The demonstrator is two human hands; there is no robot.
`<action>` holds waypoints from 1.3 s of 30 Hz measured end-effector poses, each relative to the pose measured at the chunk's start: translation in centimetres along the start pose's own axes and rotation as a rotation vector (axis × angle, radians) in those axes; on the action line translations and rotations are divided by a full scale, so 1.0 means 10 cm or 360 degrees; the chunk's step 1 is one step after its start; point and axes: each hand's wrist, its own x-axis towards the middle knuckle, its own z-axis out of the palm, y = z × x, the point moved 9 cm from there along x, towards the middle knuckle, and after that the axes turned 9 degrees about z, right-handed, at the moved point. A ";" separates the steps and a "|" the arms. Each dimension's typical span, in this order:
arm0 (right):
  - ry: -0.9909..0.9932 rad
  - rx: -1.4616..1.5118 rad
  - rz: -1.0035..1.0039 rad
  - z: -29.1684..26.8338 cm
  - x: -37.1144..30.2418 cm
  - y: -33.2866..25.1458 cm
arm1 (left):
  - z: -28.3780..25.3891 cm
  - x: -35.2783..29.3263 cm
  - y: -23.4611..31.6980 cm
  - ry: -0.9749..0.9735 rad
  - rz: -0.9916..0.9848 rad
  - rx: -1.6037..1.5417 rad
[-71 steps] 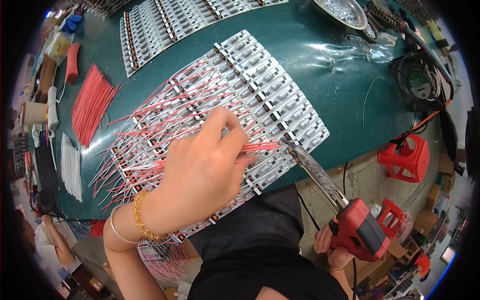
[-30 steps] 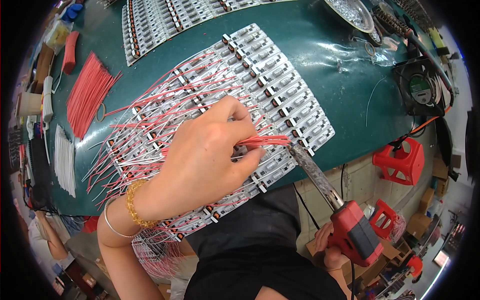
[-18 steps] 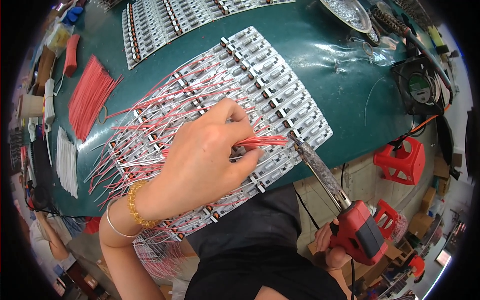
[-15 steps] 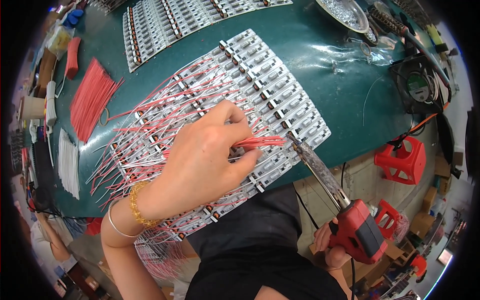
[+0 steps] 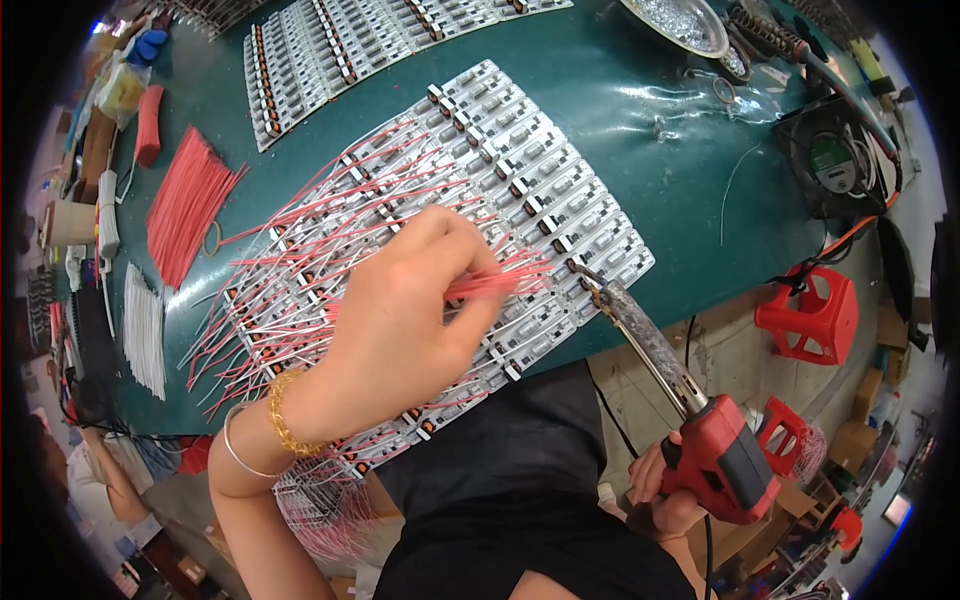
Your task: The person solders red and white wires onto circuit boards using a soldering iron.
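My left hand [image 5: 410,310] is closed on a small bundle of red wires [image 5: 515,275], pinched between thumb and fingers above a panel of circuit boards [image 5: 545,180]. Many red and white wires [image 5: 290,290] trail off the panel's left part, and the boards on its right side carry none. With its fingers wrapped round the red and black handle, my right hand [image 5: 665,495] grips a soldering iron [image 5: 720,460]. The iron's tip points up and left, close over the panel's right part; whether it touches a board I cannot tell.
Left on the green table [image 5: 680,200] lie a pile of red wires [image 5: 187,210] and a pile of white wires [image 5: 144,330]. Another board panel [image 5: 350,50] is at the back. A metal dish [image 5: 680,22] and a black fan [image 5: 835,160] stand right. Red stools [image 5: 810,315] are beyond the edge.
My left hand has shifted slightly left with the red wires, whose ends are now more fanned out. The iron stays nearly where it was over the panel.
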 end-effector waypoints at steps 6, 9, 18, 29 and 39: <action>0.0166 0.0058 -0.0061 -0.14 -0.08 0.05 | 0.00 0.04 0.03 0.0054 0.0036 0.0015; 0.0179 0.0050 -0.0077 -0.17 -0.08 0.07 | 0.00 0.03 0.00 0.0109 0.0035 0.0011; 0.0052 0.0164 -0.0062 -0.14 -0.03 0.14 | 0.02 0.01 0.05 0.0194 0.0071 0.0191; 0.0034 -0.0009 -0.0097 -0.13 -0.06 0.06 | 0.03 0.00 0.08 0.0214 0.0081 0.0299; -0.0073 -0.0466 -0.0112 -0.15 -0.07 0.15 | 0.04 -0.01 0.10 0.0188 0.0076 0.0321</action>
